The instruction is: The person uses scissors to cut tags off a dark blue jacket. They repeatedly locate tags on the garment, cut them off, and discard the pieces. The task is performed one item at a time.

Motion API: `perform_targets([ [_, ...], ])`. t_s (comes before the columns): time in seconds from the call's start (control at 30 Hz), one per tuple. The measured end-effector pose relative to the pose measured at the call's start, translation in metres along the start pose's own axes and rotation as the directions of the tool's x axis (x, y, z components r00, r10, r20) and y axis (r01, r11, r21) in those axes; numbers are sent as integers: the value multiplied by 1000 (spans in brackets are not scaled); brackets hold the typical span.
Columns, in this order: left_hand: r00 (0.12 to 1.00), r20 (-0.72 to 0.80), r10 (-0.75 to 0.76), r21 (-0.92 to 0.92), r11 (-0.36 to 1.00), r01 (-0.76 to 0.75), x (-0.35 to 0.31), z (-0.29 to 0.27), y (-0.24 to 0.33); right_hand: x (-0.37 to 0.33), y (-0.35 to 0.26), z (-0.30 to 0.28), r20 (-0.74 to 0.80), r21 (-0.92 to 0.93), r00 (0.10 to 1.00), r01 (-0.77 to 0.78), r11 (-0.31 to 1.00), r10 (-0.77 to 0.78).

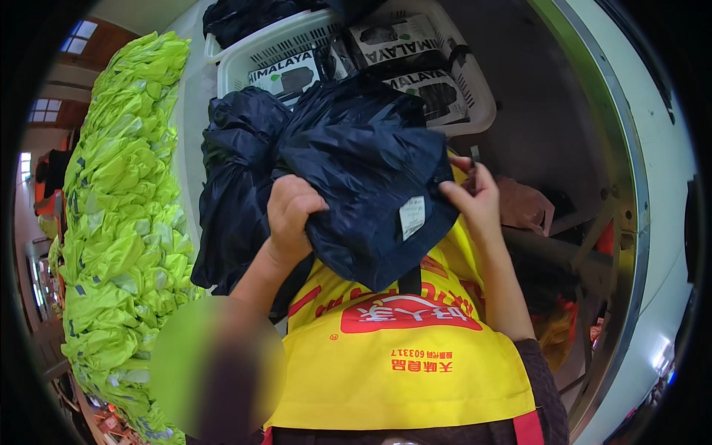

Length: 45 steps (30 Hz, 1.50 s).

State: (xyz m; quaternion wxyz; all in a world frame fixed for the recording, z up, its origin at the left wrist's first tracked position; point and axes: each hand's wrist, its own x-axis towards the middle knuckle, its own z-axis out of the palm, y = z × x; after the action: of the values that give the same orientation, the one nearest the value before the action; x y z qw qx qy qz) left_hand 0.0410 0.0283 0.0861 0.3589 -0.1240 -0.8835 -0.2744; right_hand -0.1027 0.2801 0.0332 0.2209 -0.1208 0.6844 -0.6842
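A dark navy garment (356, 170) of thin shiny fabric is bunched in front of my chest, with a small white label (412, 217) on its lower right. My left hand (291, 210) grips the garment's lower left fold, fingers curled into the cloth. My right hand (475, 200) pinches the garment's right edge between thumb and fingers. More navy fabric (233, 200) hangs down at the left of my left hand. A yellow apron (400, 348) with red print covers my front below the garment.
A tall stack of bright yellow-green folded garments (122, 222) runs down the left side. A white plastic basket (467, 81) behind the navy garment holds black packaged items (285, 74). A grey metal frame (627, 185) curves along the right.
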Motion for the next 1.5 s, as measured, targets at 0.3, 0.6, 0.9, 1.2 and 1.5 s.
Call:
perform_targets([
  [0.3, 936, 347, -61, 14, 998, 59, -75, -4, 24, 17, 58, -15, -15, 1, 996, -87, 996, 87],
  [0.6, 941, 280, -192, -285, 919, 272, -27, -31, 21, 37, 37, 17, 204, 35, 978, -40, 999, 32],
  [0.9, 748, 662, 53, 50, 992, -115, -38, 9, 31, 80, 2, -39, -105, -269, 939, 290, 918, -328],
  [1.2, 866, 492, -95, 156, 988, 20, -70, 34, 34, 30, 17, -42, -372, -89, 928, 0, 996, -33],
  [1.5, 848, 374, -377, 424, 882, 205, -17, 32, -6, -15, 12, 8, -152, 44, 980, -122, 992, 127],
])
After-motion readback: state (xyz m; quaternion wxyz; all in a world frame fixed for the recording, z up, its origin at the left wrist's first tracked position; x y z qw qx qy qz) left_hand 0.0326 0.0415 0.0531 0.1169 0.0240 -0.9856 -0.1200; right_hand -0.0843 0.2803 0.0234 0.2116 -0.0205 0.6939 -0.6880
